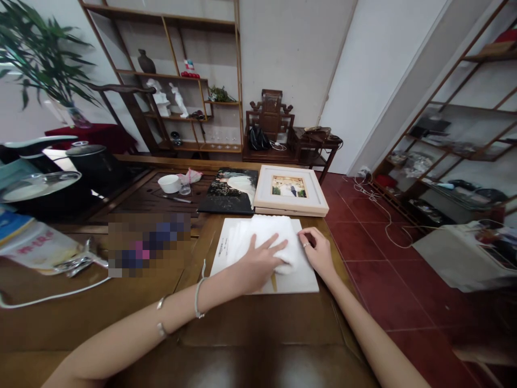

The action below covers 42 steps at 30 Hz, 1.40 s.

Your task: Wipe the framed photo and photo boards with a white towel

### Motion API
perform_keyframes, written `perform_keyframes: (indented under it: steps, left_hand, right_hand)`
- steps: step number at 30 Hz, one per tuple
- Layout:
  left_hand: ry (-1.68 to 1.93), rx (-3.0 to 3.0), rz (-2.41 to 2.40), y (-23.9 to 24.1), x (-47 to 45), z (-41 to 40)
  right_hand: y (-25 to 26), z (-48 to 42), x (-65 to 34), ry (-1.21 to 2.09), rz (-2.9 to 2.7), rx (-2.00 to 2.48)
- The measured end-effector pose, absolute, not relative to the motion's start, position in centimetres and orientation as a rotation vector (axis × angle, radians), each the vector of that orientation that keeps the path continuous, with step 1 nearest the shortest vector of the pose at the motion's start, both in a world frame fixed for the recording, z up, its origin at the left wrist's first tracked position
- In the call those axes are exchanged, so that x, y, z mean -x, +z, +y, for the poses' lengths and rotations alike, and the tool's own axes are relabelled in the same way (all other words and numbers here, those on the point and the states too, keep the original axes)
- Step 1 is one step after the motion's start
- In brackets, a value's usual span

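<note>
My left hand (262, 264) lies with spread fingers on a soft white cloth (271, 225), which looks like a towel or wipe. Beneath it is a flat white board (302, 280) with small dark print near its left edge. A narrow yellowish shape shows below the hand. At the board's right edge, my right hand (317, 249) has curled fingers, with thumb and forefinger close together; what they pinch, if anything, is hidden. Just beyond are a white-framed photo (264, 188) and a dark photo panel (214, 202) with a white dress on it.
To the left stand a white cup (169, 184), a lidded pot (93, 161), a pan with a glass lid (44, 186) and a printed bag (36, 242). A blurred-out patch covers part of the wooden table (161, 328). Red floor tiles (363, 237) lie beyond its right edge.
</note>
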State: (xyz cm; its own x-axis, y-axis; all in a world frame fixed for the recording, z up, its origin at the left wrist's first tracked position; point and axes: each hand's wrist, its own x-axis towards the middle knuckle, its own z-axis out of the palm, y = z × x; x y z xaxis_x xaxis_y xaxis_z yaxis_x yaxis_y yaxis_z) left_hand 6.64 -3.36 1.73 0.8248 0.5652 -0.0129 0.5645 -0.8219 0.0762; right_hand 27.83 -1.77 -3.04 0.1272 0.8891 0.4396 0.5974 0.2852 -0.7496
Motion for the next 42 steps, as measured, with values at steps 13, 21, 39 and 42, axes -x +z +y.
perform_keyframes:
  steps: [13,21,39,42]
  left_hand:
    - [-0.027,-3.029,1.122,0.4,-7.7,-6.8]
    - [-0.108,-3.022,0.785,1.9,-6.7,-10.8]
    - [-0.428,-2.997,1.219,3.2,-7.0,-8.3]
    - [-0.537,-2.965,1.101,3.8,-6.8,-10.0]
  right_hand:
    - [-3.0,-1.7,-27.8,0.382,-1.573,1.410]
    - [-2.8,-2.0,-27.8,0.383,-1.605,1.389]
    - [-3.3,-1.9,-27.9,0.389,-1.604,1.383]
    - [-3.2,-1.9,-27.8,0.385,-1.607,1.383]
